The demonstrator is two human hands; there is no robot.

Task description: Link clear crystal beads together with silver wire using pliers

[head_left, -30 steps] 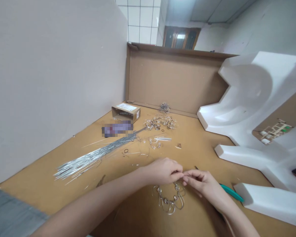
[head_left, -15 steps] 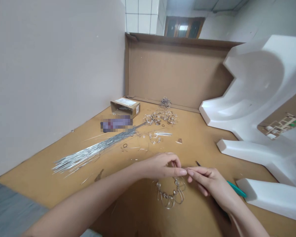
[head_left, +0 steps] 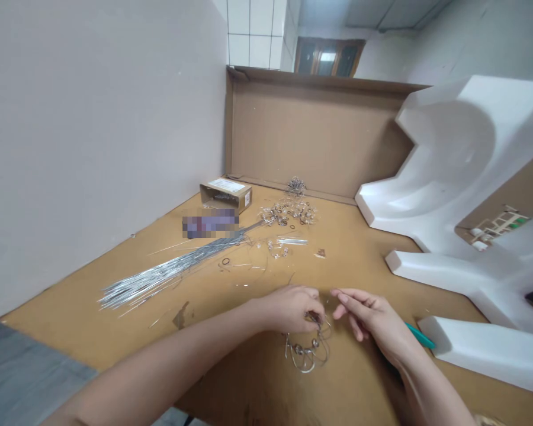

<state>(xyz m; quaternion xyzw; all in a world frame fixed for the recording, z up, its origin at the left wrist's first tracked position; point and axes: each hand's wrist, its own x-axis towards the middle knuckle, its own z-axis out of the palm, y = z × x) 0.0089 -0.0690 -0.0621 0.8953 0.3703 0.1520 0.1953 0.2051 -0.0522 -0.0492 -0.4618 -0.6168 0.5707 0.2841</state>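
Note:
My left hand (head_left: 291, 307) is curled over one end of a silver wire chain of loops and beads (head_left: 306, 349) that lies on the brown cardboard surface (head_left: 231, 307); its fingertips pinch the chain's upper end. My right hand (head_left: 373, 322) hovers just to the right, fingers spread and loosely extended, holding nothing. A teal-handled tool (head_left: 420, 336) lies under and behind my right hand.
A bundle of straight silver wires (head_left: 169, 272) lies to the left. Loose rings and wire pieces (head_left: 288, 214) and a small cardboard box (head_left: 225, 194) sit farther back. White foam blocks (head_left: 453, 195) fill the right side, and a cardboard wall (head_left: 311, 136) stands behind.
My hands were pinched together over the chain; now the right hand has let go and opened, drawing slightly apart, while the left has dropped onto the chain's end.

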